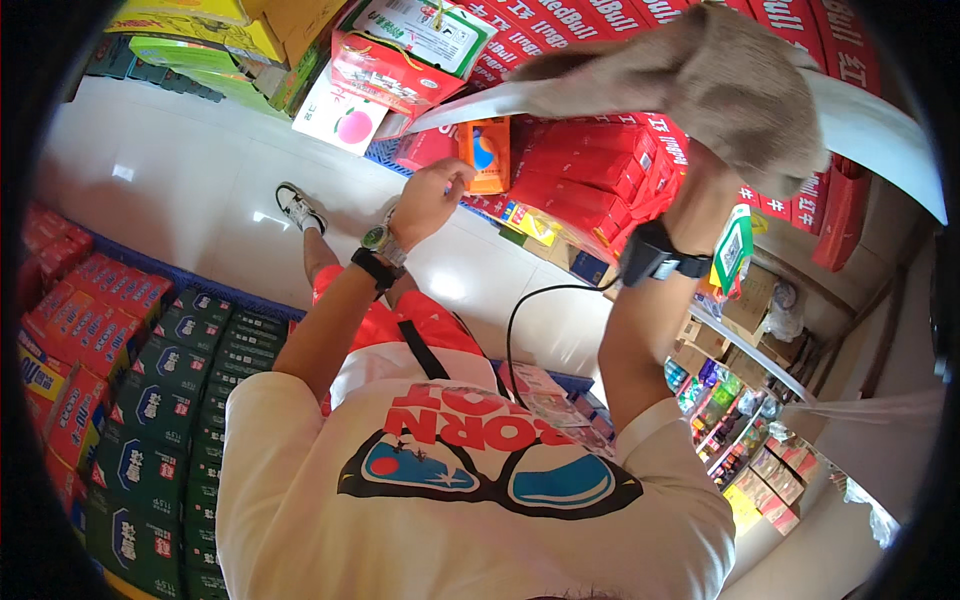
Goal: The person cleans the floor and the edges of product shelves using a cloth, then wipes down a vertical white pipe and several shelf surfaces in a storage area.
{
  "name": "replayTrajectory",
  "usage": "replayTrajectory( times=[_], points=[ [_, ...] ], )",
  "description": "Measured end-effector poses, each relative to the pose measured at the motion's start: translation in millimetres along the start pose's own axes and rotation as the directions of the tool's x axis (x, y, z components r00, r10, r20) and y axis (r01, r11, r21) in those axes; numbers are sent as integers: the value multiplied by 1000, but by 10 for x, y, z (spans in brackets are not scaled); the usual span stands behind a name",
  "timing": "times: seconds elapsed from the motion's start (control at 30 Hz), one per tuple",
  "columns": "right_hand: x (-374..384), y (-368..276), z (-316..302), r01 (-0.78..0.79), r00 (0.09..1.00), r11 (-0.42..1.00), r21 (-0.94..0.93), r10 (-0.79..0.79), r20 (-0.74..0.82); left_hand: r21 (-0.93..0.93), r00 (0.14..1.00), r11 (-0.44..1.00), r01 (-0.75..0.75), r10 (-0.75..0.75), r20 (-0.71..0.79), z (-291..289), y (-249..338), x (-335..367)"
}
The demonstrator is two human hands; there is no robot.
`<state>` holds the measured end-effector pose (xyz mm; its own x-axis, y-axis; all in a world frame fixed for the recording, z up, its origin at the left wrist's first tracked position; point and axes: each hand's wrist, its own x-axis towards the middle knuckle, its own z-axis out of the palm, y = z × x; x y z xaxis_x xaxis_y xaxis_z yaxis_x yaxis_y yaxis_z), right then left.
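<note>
My left hand (432, 203) is closed, its fingers curled at the lower left edge of an orange packet (487, 156) with a blue round picture. Whether the fingers grip that packet or only rest beside it, I cannot tell. A brown cloth (745, 85) covers the fingers of my right hand (712, 168), which is closed on it. The cloth spreads over a white shelf-like strip (880, 135) that looks curved in this view, above stacked red cartons (575, 175).
A white box with a pink fruit picture (345, 118) and a red carrier box (390, 75) stand beyond my left hand. Green cartons (140, 440) and red cartons (100, 300) are stacked at left. A black cable (512, 325) hangs near my right wrist. Stocked shelves (730, 410) stand at right.
</note>
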<state>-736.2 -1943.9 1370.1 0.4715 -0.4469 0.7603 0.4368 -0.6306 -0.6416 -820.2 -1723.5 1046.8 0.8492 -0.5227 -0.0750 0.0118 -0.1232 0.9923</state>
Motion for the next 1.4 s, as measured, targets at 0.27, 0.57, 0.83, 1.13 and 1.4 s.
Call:
replayTrajectory(
  times=[0.27,0.57,0.83,1.13,1.4],
  points=[
    [-866,755,16,-129,991,983,-133,133,21,37,995,995,-97,98,-26,-328,705,-24],
    [-1714,785,163,-427,891,899,-94,436,126,72,976,975,-212,214,-28,-954,1860,-403],
    [-652,136,-73,-216,824,916,-337,356,440,297,931,886,-355,305,203,-778,2125,10],
    [1622,-1810,-468,275,957,936,-221,-244,159,339,672,658,-673,735,-92,-246,4394,294],
    [1790,-2419,-1199,112,873,994,13,-104,476,-34,694,707,-706,682,-230,-1,5303,899]
  ],
)
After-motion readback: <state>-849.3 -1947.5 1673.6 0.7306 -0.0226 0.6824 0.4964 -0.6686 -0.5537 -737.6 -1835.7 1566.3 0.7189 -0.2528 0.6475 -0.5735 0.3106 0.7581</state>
